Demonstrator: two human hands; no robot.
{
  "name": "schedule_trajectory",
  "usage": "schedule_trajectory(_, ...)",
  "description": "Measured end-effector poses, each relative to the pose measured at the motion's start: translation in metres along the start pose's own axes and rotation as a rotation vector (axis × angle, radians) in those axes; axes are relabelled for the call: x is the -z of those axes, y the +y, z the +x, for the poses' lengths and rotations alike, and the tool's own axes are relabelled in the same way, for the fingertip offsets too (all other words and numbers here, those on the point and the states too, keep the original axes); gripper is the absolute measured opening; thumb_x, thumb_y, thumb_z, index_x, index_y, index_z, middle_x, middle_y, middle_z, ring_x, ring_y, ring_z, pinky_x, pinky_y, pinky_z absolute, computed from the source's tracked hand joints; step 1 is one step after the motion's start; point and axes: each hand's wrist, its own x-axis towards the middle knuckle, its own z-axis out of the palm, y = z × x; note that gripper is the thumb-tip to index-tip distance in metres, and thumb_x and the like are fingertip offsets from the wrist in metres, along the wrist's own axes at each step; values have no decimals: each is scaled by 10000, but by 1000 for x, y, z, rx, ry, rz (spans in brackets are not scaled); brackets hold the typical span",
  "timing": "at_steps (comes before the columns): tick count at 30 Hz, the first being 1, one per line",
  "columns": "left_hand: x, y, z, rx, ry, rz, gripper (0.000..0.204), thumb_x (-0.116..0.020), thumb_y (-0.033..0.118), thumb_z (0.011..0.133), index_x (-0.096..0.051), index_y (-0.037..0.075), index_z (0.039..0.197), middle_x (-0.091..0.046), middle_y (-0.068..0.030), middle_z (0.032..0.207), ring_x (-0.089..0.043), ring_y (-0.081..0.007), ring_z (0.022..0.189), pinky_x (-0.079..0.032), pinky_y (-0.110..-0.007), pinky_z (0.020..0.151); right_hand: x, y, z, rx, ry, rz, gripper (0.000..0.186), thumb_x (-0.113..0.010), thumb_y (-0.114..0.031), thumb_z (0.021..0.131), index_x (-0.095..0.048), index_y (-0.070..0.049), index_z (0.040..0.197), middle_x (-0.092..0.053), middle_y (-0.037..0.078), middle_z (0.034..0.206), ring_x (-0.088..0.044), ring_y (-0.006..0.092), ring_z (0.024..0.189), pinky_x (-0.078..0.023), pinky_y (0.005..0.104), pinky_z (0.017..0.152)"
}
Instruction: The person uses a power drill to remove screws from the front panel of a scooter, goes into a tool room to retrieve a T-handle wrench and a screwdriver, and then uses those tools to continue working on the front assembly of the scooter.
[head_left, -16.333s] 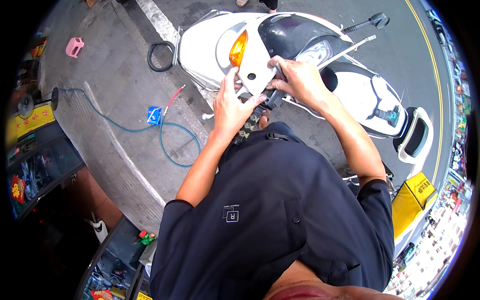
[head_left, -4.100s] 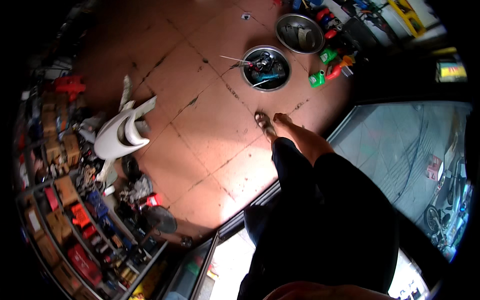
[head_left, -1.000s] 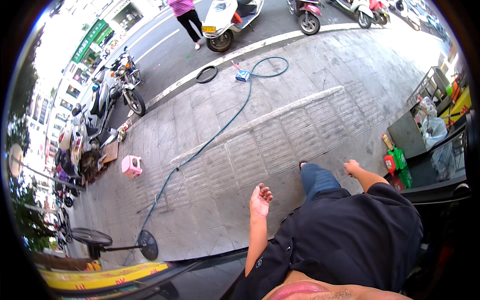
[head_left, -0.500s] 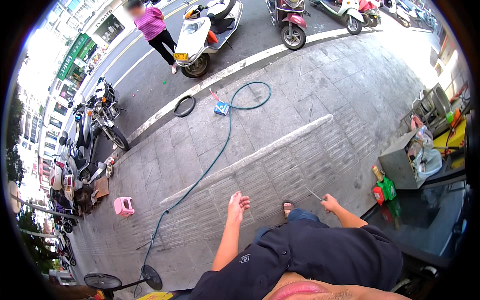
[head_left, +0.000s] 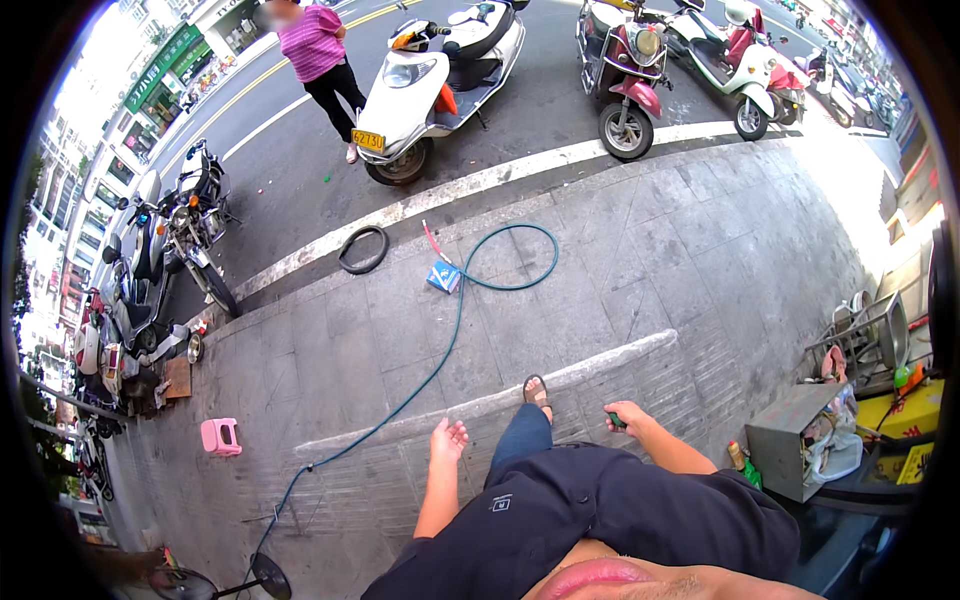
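Observation:
I am walking on a grey paved sidewalk. My left hand (head_left: 447, 442) hangs empty with its fingers apart, above the pavement. My right hand (head_left: 624, 417) is closed around a small dark tool (head_left: 615, 422) with a greenish handle. A green air hose (head_left: 455, 330) runs across the pavement ahead to a small blue box (head_left: 444, 276). A black tyre tube (head_left: 363, 250) lies near the curb. Beyond the white line stands a white scooter (head_left: 432, 85), with a person in a pink top (head_left: 322, 60) beside it.
More scooters (head_left: 690, 70) are parked on the road at the upper right, and motorbikes (head_left: 165, 245) line the left. A pink stool (head_left: 220, 436) sits at the left. A grey metal box (head_left: 795, 440) with clutter and a rack (head_left: 865, 340) stand at the right.
I have walked toward the road, and the white scooter, hose and tyre tube are closer. Both hands have swung slightly with the stride.

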Motion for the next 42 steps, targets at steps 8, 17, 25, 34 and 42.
schedule_trajectory(8,-335,173,43,-358,-396,386,450,-605,304,1033,-474,83,1403,-708,-100,990,-686,-165,796,-574,-307,655,24,-221,35,149,-38,492,139,-571,-196,1014,-499,-93,1073,-679,114,883,-580,148,600,-482,284,481)
schedule_trajectory(17,-522,261,175,-449,-308,426,481,-598,293,1038,-451,59,1432,-710,-112,984,-693,-162,797,-578,-284,652,1,-453,163,91,-39,437,157,-533,-246,1033,-536,-89,1018,-653,96,795,-519,145,562,-428,305,468)
schedule_trajectory(25,-590,311,263,-221,-62,64,317,-612,372,1024,-624,140,1239,-731,-83,972,-703,-210,812,-591,-401,698,-60,-787,183,340,-287,144,152,-585,-237,1024,-537,-96,1056,-617,56,775,-545,113,580,-444,292,472)
schedule_trajectory(34,-817,516,375,-543,-321,-8,329,-601,323,1045,-622,80,1267,-719,-97,1035,-698,-202,915,-593,-359,788,-192,-1033,224,442,-611,28,291,-566,-209,1054,-537,-82,1314,-643,39,827,-566,89,613,-452,247,488)
schedule_trajectory(42,-1017,700,448,-953,-113,150,462,-674,270,1003,-590,-4,1365,-687,-121,1214,-646,-178,1095,-513,-302,947,-214,-1236,261,642,-434,-414,326,-578,-206,1031,-496,-23,1288,-694,99,845,-535,80,544,-403,225,477)
